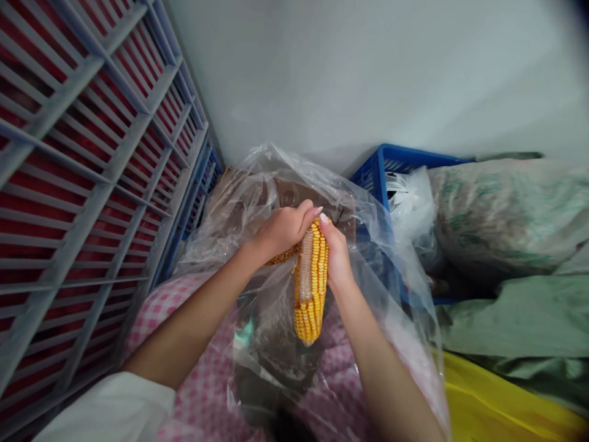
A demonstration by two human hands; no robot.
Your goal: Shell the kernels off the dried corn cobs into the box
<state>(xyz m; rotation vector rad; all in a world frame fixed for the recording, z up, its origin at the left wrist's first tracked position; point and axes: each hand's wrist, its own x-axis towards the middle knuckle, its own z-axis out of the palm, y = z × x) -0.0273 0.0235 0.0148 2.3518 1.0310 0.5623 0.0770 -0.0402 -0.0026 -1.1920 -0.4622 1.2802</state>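
Note:
A yellow corn cob [311, 288] hangs upright over a clear plastic bag [271, 184], with one bare strip where kernels are gone. My right hand [338, 261] is closed round the cob's upper part from the right. My left hand [283, 230] is closed at the cob's top end, thumb pressed against the kernels. The bag lies open in my lap on pink checked cloth [202, 393].
Stacked grey and red slatted crates [87, 178] fill the left side. A blue crate [391, 162] stands behind the bag against a pale wall. Filled woven sacks [501, 215] lie at the right, with a yellow container [492, 405] below them.

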